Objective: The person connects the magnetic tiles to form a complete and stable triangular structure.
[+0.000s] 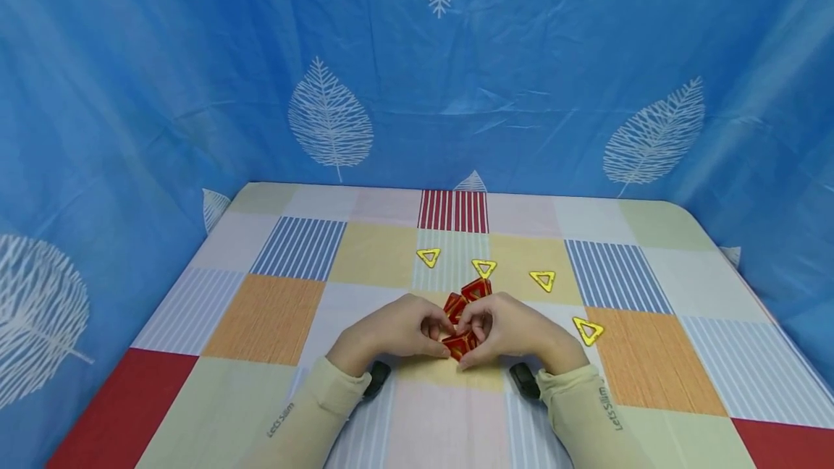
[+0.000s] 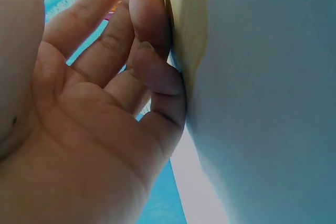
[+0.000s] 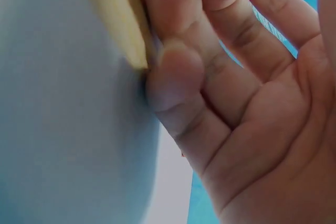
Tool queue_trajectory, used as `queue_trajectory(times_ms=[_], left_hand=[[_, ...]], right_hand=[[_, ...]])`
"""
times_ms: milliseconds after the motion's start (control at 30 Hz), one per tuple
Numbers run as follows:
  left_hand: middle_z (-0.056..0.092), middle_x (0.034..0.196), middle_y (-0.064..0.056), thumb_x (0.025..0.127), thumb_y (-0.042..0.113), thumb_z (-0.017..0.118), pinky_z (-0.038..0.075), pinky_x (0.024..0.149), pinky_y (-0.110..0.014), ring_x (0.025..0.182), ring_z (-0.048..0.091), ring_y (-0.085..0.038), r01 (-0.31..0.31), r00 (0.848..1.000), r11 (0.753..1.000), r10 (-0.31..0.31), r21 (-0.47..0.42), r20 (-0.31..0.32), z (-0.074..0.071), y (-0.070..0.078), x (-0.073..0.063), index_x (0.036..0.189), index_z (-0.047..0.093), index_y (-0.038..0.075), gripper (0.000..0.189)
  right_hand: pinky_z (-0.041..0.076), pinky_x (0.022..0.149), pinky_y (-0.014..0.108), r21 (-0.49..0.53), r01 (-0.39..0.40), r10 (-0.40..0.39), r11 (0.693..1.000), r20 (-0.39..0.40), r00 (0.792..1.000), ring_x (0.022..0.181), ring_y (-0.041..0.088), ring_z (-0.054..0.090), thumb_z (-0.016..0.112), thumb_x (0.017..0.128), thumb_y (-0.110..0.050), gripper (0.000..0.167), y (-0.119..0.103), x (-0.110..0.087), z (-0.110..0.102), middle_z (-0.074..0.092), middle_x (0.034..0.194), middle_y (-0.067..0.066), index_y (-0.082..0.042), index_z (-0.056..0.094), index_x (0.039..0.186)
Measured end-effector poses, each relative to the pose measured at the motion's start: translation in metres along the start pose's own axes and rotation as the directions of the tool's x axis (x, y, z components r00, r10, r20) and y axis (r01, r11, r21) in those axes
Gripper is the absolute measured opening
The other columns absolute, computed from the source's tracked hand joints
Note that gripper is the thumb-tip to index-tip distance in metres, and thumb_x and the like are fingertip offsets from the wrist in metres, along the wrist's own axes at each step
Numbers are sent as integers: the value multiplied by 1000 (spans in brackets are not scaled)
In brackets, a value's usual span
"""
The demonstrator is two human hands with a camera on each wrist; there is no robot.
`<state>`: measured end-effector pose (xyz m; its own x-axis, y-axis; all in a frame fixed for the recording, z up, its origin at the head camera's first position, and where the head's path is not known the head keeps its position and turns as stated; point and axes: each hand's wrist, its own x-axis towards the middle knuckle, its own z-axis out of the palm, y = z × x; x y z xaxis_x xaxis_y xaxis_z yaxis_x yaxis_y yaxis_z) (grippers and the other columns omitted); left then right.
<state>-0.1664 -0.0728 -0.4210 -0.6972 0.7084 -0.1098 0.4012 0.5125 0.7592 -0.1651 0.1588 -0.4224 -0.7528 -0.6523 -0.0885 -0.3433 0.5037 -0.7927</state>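
Observation:
Near the middle of the table, both hands meet over a small red piece with gold markings [image 1: 460, 346]. My left hand [image 1: 397, 328] holds its left side with thumb and forefinger. From the other side my right hand [image 1: 515, 328] grips the same piece between thumb and fingers. Two more red pieces lie just beyond the fingertips: one red piece [image 1: 454, 305] close behind, and another red piece [image 1: 476, 289] farther back. In the wrist views the curled fingers of the left hand [image 2: 105, 93] and right hand [image 3: 236, 87] rest against the tabletop, and the held piece is hidden.
Several yellow triangular frames lie in an arc beyond and right of the hands, among them a yellow triangle [image 1: 428, 258] at the left end and a yellow triangle [image 1: 588, 331] beside the right wrist. A patchwork cloth [image 1: 260, 317] covers the table; blue curtains [image 1: 495, 93] enclose it.

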Motion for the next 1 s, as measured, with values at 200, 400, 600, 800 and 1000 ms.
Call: queue_trajectory(times_ms=[200,400,600,800,1000], left_hand=[[61,71,6,83,16,85,45,59,-23,63,53,-7,34,999,999,-35,-15,-7,0,0,-2,97,74,9,19],[60,71,6,85,16,84,44,59,-23,62,52,-6,39,999,999,-39,-2,-18,1,0,-1,98,75,9,18],[60,71,6,85,17,83,43,59,-23,62,51,-6,41,999,999,-41,4,-27,1,1,-2,97,75,10,16],[59,71,7,85,18,83,43,59,-23,63,51,-6,49,998,999,-49,6,-31,1,1,-2,96,75,12,15],[60,72,8,86,20,83,43,59,-22,63,51,-5,43,999,999,-44,-10,-30,0,-1,-3,97,75,13,15]], right_hand=[[44,54,24,27,-31,30,999,9,999,56,7,50,96,68,-29,35,4,-4,-4,56,63,-5,-17,72,90],[45,55,24,31,-46,47,998,-11,999,58,8,50,95,69,-27,34,12,-11,-12,57,65,-5,-17,73,92],[46,56,25,28,-62,63,998,-53,997,60,10,51,94,70,-23,32,21,-21,-25,58,68,-2,-15,74,93],[48,58,27,29,-104,107,994,-125,986,63,13,54,94,71,-22,33,31,-29,-34,59,71,1,-12,74,95],[48,60,26,52,-109,115,993,-142,983,65,14,53,93,72,-22,34,37,-30,-35,58,73,2,-10,73,97]])
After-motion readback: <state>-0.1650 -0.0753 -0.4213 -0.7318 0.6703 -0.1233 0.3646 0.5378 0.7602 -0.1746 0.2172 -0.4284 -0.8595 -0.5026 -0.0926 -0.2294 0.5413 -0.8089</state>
